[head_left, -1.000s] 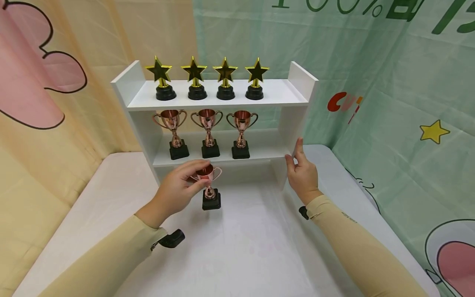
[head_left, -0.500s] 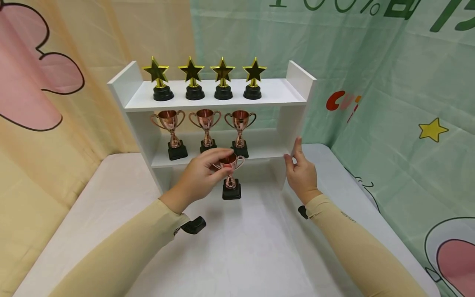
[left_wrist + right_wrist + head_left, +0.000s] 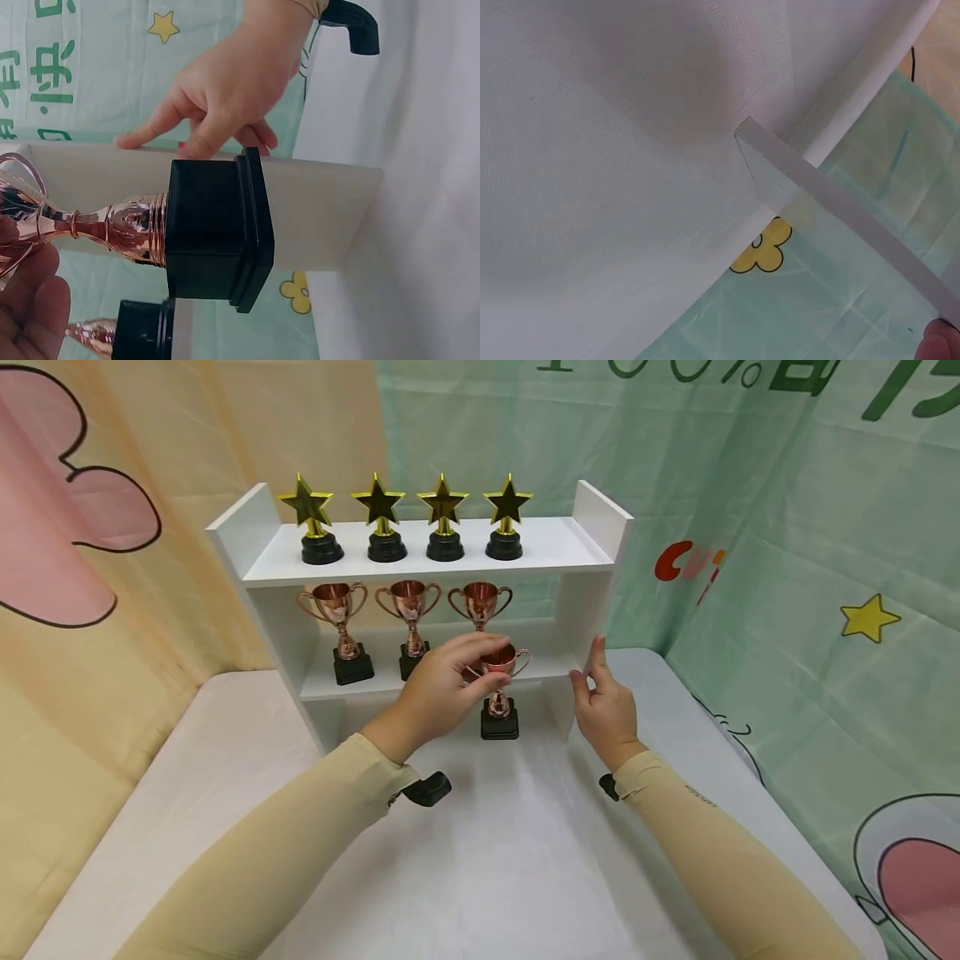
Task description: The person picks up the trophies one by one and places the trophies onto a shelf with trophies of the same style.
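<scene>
A copper-coloured trophy cup (image 3: 500, 717) with two handles and a black square base is pinched at its cup by my left hand (image 3: 444, 681). It hangs upright in front of the middle shelf; in the left wrist view its black base (image 3: 214, 229) shows large. Against the right side panel of the white shelf unit (image 3: 555, 543) rests my right hand (image 3: 606, 714), thumb at the front edge and index finger pointing up along the panel. Behind the held cup stand three similar trophies (image 3: 352, 667) on the middle shelf, the rightmost partly hidden by my left hand.
On the top shelf several gold star trophies (image 3: 320, 550) with black round bases stand in a row. The unit stands on a white-covered table (image 3: 480, 877). Printed curtains (image 3: 787, 568) hang behind and at the sides.
My left hand has carried the trophy cup rightward and upward, from below the middle trophy to the right of the rightmost one's base. The right hand stays on the side panel.
</scene>
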The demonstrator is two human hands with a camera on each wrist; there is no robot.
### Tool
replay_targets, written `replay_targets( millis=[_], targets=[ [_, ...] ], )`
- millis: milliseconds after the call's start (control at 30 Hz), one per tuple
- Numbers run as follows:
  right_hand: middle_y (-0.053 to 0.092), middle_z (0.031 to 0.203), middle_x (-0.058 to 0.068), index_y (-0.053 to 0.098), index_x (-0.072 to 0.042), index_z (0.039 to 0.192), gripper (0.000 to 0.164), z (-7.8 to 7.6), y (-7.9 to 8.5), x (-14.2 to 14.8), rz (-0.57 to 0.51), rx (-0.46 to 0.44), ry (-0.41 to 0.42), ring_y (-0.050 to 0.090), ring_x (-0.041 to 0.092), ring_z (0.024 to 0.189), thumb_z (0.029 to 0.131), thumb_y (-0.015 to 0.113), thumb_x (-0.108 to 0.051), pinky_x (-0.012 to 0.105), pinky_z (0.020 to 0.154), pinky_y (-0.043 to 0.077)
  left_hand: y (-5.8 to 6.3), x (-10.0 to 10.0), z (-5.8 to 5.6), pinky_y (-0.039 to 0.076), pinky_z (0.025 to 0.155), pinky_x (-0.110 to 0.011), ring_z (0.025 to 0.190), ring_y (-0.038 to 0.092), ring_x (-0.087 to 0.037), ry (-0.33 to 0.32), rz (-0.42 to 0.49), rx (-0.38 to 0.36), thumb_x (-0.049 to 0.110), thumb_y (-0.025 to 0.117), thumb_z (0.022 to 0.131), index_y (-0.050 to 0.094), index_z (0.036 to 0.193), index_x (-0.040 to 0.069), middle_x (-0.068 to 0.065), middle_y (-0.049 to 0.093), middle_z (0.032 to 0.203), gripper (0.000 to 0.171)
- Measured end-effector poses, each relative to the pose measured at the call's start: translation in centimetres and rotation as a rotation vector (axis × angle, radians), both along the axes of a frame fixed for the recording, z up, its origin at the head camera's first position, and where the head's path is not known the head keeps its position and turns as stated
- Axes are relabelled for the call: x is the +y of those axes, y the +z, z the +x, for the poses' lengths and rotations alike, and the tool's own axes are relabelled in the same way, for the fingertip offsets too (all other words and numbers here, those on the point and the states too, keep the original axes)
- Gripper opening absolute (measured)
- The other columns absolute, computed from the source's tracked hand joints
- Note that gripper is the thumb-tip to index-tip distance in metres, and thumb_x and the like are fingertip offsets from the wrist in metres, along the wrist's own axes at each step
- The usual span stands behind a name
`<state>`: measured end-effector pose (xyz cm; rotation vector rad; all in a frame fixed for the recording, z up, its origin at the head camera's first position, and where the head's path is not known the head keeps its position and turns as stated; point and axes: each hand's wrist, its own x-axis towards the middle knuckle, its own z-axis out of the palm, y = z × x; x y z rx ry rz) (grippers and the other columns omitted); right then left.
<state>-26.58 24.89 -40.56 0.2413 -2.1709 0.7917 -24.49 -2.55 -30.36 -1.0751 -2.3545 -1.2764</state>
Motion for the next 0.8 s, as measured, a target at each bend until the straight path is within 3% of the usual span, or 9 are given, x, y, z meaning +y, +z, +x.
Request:
replay_targets(
  millis=[167, 400, 467, 600, 700, 800],
  targets=[
    [0.066, 0.137, 0.024, 0.029, -0.011, 0.165, 0.072, -0.1, -0.1, 0.0, 0.019, 0.015, -0.012, 0.051, 0.021, 0.041, 0.105, 0.067, -0.02, 0.036, 0.045, 0.041, 0.8, 1.3, -0.4, 0.06, 0.09, -0.029, 0.105, 0.069, -0.014, 0.009, -0.01, 0.034, 0.026, 0.075, 0.099, 0.063, 0.146, 0.012, -0.003, 0.063, 0.147, 0.05],
    [0.07, 0.128, 0.027, 0.029, -0.01, 0.165, 0.072, -0.1, -0.1, 0.0, 0.023, 0.007, -0.019, 0.059, 0.028, 0.046, 0.105, 0.066, -0.021, 0.043, 0.047, 0.045, 1.9, 2.8, -1.2, 0.059, 0.095, -0.032, 0.125, 0.065, -0.018, 0.033, -0.047, 0.07, 0.03, 0.074, 0.1, 0.062, 0.148, 0.012, -0.005, 0.062, 0.149, 0.052],
    [0.069, 0.13, 0.027, 0.029, -0.009, 0.165, 0.072, -0.1, -0.1, 0.0, 0.028, 0.008, -0.021, 0.059, 0.026, 0.046, 0.105, 0.066, -0.021, 0.042, 0.047, 0.045, 2.2, 3.1, -1.4, 0.059, 0.096, -0.032, 0.126, 0.064, -0.019, 0.03, -0.043, 0.063, 0.029, 0.074, 0.1, 0.062, 0.148, 0.011, -0.006, 0.061, 0.149, 0.052],
    [0.069, 0.131, 0.026, 0.03, -0.008, 0.165, 0.071, -0.2, -0.1, 0.1, 0.031, 0.015, -0.023, 0.045, 0.011, 0.041, 0.104, 0.067, -0.02, 0.037, 0.045, 0.04, 2.9, 3.9, -2.0, 0.057, 0.103, -0.033, 0.132, 0.062, -0.019, 0.028, -0.035, 0.056, 0.028, 0.073, 0.101, 0.061, 0.148, 0.011, -0.006, 0.061, 0.149, 0.052],
    [0.074, 0.113, 0.027, 0.03, -0.009, 0.165, 0.072, -0.2, -0.1, 0.1, 0.032, 0.024, -0.02, 0.035, 0.005, 0.041, 0.104, 0.067, -0.019, 0.035, 0.044, 0.036, 3.3, 4.4, -2.2, 0.054, 0.106, -0.033, 0.133, 0.06, -0.018, 0.028, -0.04, 0.059, 0.029, 0.072, 0.101, 0.061, 0.149, 0.012, -0.005, 0.061, 0.15, 0.052],
    [0.073, 0.094, 0.027, 0.028, -0.01, 0.165, 0.072, -0.1, -0.1, 0.1, 0.035, 0.024, -0.013, 0.037, 0.008, 0.04, 0.105, 0.066, -0.019, 0.035, 0.044, 0.036, 3.6, 4.7, -2.3, 0.055, 0.104, -0.032, 0.13, 0.061, -0.017, 0.021, -0.036, 0.057, 0.029, 0.072, 0.102, 0.06, 0.149, 0.013, -0.004, 0.061, 0.15, 0.052]
  ],
)
